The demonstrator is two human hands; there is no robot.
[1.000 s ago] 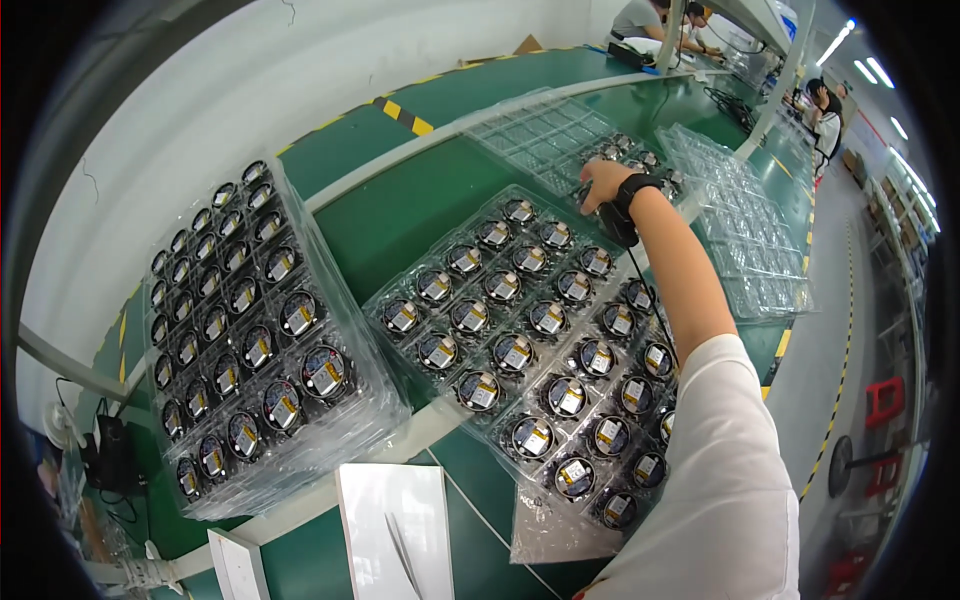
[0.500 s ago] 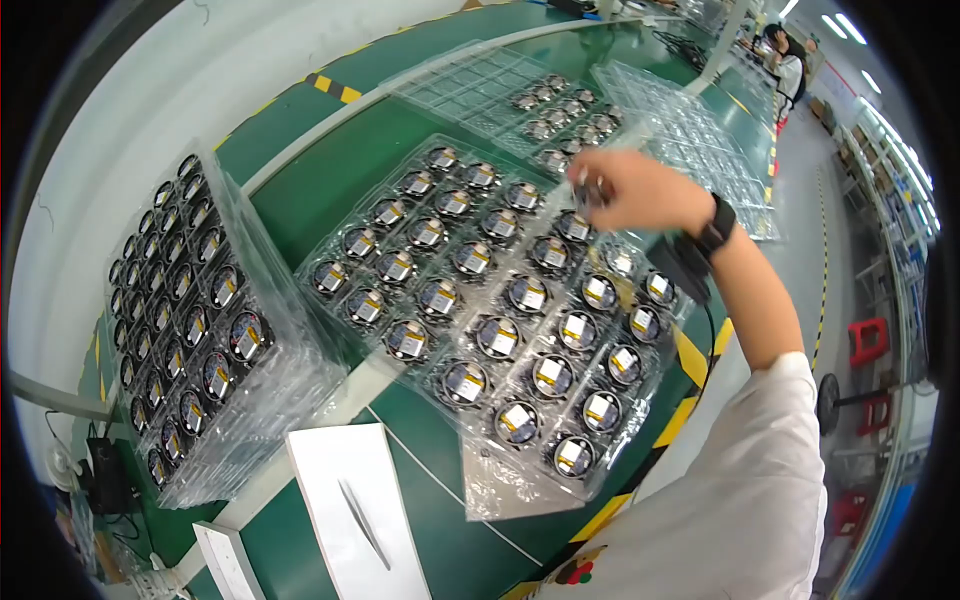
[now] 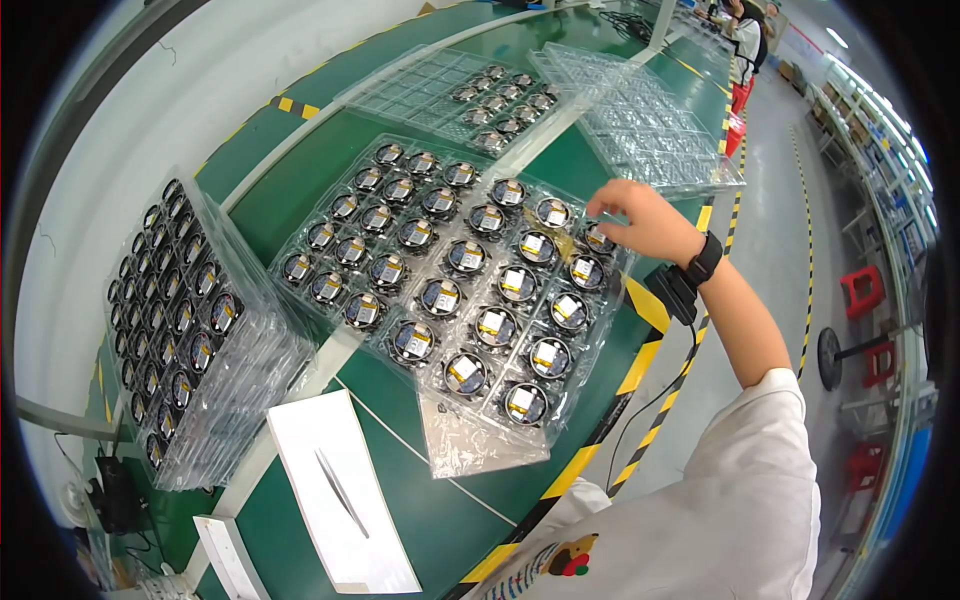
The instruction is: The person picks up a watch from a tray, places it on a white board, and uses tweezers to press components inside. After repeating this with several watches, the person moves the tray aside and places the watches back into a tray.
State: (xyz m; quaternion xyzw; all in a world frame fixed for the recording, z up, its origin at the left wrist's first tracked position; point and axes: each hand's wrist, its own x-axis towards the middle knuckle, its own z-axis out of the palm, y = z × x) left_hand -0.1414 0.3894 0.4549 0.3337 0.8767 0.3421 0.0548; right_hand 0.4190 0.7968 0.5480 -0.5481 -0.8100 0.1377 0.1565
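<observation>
My right hand (image 3: pixel 645 220), with a dark band on its wrist, is over the right corner of a clear plastic tray (image 3: pixel 440 385). Its fingers are curved and apart, with the thumb close beside or touching a round electronic module (image 3: pixel 598 240), which the hand partly covers. The tray holds rows of similar round modules, such as one module (image 3: pixel 552 212) just left of the fingers. Each is dark-rimmed with a white and yellow patch on top. My left hand is out of view.
A tilted stack of filled trays (image 3: pixel 225 400) stands at left. Farther back lie a partly filled tray (image 3: pixel 400 95) and clear trays (image 3: pixel 650 125). A white box (image 3: pixel 345 500) sits near the front on the green table. A black device (image 3: pixel 675 290) with a cable is beneath my wrist.
My right hand has come from near the far partly filled tray to the near tray's right corner. The round module earlier in its fingers no longer shows there. The view has shifted.
</observation>
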